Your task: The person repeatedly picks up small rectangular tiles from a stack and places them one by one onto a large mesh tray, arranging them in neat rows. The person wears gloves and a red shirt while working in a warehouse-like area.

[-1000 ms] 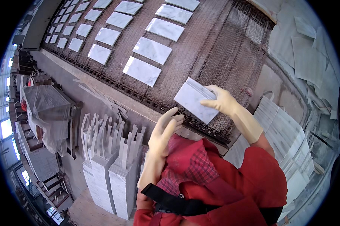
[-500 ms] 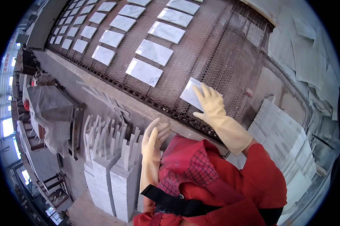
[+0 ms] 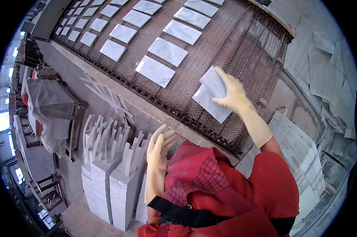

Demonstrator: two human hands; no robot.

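My right hand (image 3: pixel 236 94), in a cream rubber glove, grips a white marble tile (image 3: pixel 214 81) by its right side, thumb at the near edge and fingers at the far one. Partly beneath that tile lies a second marble tile (image 3: pixel 212 105), on the brown wire mesh conveyor (image 3: pixel 194 89) near its front edge. My left hand (image 3: pixel 159 145), gloved alike, hovers beside my apron with fingers stretched out and nothing in it. It is nearest to the stacked pale slabs at its left.
Rows of marble tiles (image 3: pixel 155 71) lie farther along the mesh. Tall slab stacks (image 3: pixel 125 185) with strips (image 3: pixel 129 156) poking up stand left of me. A plastic-wrapped load (image 3: pixel 52 106) is beyond them. Large pale slabs (image 3: pixel 295 138) lean at the right.
My right hand has closed on the upper tile and shifted it up and away, baring the tile under it. The rows of tiles appear slightly shifted in view. My left hand stays open.
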